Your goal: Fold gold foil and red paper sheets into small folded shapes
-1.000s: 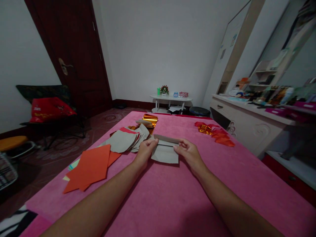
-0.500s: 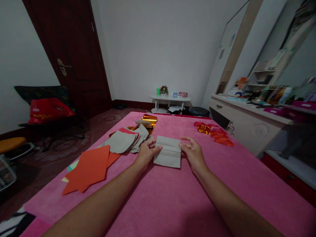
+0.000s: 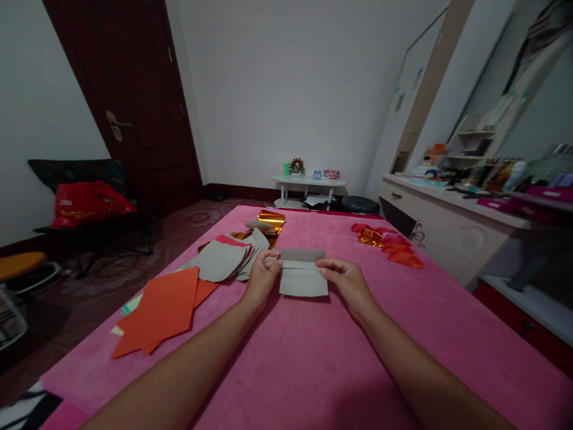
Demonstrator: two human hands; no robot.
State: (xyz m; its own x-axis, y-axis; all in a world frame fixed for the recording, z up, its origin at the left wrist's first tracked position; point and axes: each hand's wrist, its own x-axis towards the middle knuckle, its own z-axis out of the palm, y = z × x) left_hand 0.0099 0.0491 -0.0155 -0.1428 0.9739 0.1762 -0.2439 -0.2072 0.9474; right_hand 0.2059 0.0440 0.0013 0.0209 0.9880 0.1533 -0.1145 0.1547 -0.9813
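A grey sheet of paper (image 3: 304, 283) with creases across it is held just over the pink-covered table (image 3: 313, 358). My left hand (image 3: 264, 272) pinches its left edge between thumb and fingers. At the right edge, my right hand (image 3: 344, 278) grips the paper the same way. The far part of the sheet is bent up along a crease. Close to my left hand lies a pile of grey paper pieces (image 3: 221, 261) with a bit of red among them.
Orange paper sheets (image 3: 163, 304) lie at the left, over paler ones. Shiny gold foil (image 3: 271, 220) sits behind the grey pile. Folded red, gold and orange pieces (image 3: 396, 248) lie at the far right. A dresser (image 3: 452, 209) stands to the right of the table.
The grey paper's far part has bent upward along its crease, so the sheet looks shorter. My right hand has shifted slightly left, its fingers now closed on the edge.
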